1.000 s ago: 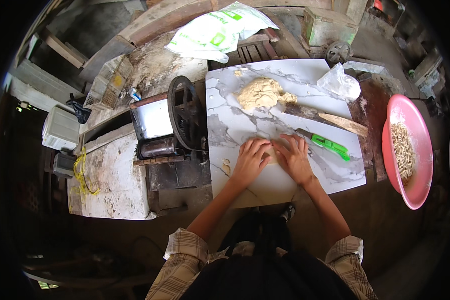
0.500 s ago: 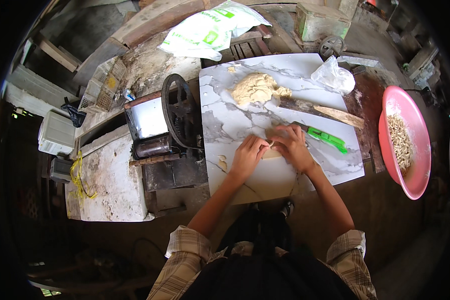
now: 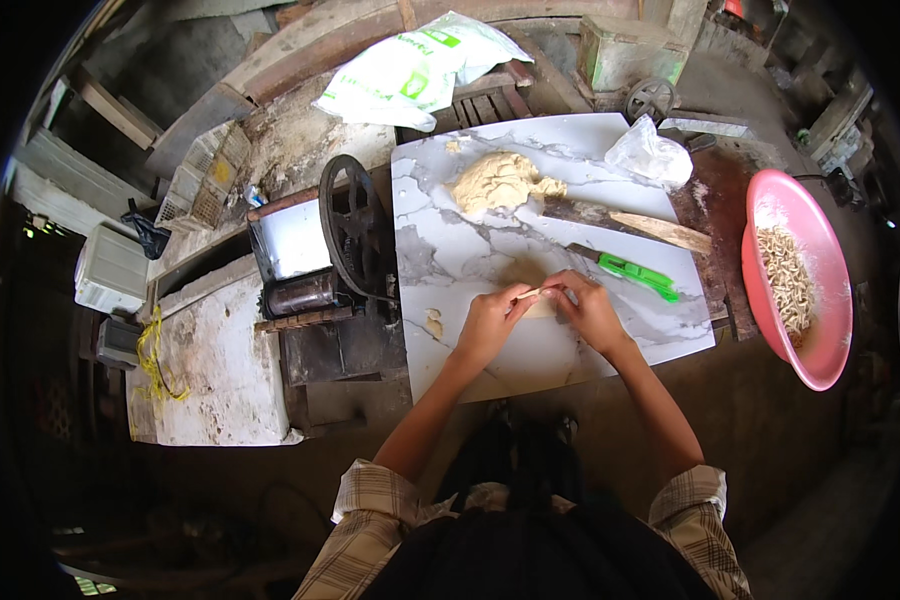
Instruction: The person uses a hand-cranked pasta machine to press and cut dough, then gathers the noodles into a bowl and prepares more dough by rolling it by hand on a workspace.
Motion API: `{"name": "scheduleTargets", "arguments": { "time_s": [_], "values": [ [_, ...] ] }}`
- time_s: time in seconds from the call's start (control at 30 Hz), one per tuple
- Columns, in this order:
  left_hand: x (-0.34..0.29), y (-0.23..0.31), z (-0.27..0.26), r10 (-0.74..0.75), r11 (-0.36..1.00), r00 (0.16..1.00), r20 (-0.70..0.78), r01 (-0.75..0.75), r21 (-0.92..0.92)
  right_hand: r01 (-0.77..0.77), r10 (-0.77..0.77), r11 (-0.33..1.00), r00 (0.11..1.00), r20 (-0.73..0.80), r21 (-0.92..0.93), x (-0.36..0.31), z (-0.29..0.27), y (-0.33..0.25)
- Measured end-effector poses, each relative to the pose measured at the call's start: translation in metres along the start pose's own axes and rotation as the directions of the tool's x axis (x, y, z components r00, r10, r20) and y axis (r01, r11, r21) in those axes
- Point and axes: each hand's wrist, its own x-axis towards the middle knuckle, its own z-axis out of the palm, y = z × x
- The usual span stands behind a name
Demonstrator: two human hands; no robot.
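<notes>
My left hand [image 3: 488, 325] and my right hand [image 3: 588, 312] meet above the near half of a marble-patterned board [image 3: 450, 250]. Between their fingertips is a small pale strip of dough [image 3: 530, 293], pinched from both sides. Beneath the hands lies a flat piece of dough [image 3: 541, 309], partly hidden by them. A large lump of dough [image 3: 495, 183] rests farther back on the board. To the right of my right hand lies a green-handled cutter knife [image 3: 638, 275], with a worn wooden-handled blade [image 3: 620, 222] behind it. Dough scraps [image 3: 433, 323] are left of my left hand.
A hand-cranked roller machine [image 3: 320, 270] with a big wheel stands against the board's left side. On the right is a pink basin [image 3: 832, 290] of small dough pieces. A clear plastic bag [image 3: 650, 153] sits at the far right corner, and a white-green sack [image 3: 420, 75] lies behind.
My hands have come closer together, with the dough strip now more visible between the fingertips. My right hand's fingers have closed in. The whole view has shifted slightly.
</notes>
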Motion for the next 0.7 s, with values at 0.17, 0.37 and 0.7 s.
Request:
{"name": "scheduleTargets", "arguments": {
  "time_s": [0.17, 0.37, 0.7],
  "values": [
    [0.018, 0.056, 0.002, 0.045, 0.887, 0.999, 0.009, -0.036, -0.461, -0.167, 0.208, 0.879, 0.977, -0.046, 0.446, -0.001, -0.056, -0.030],
    [0.025, 0.168, 0.050, 0.051, 0.714, 0.956, 0.290, 0.168, -0.680, -0.381, 0.379, 0.444, 0.900, 0.216, 0.811, -0.062, -0.174, -0.065],
    [0.002, 0.326, 0.286, 0.343, 0.667, 0.706, 0.620, 0.282, -0.690, -0.110, 0.530, 0.374, 0.840, -0.115, 0.921, -0.273, -0.358, -0.019]
  ]
}}
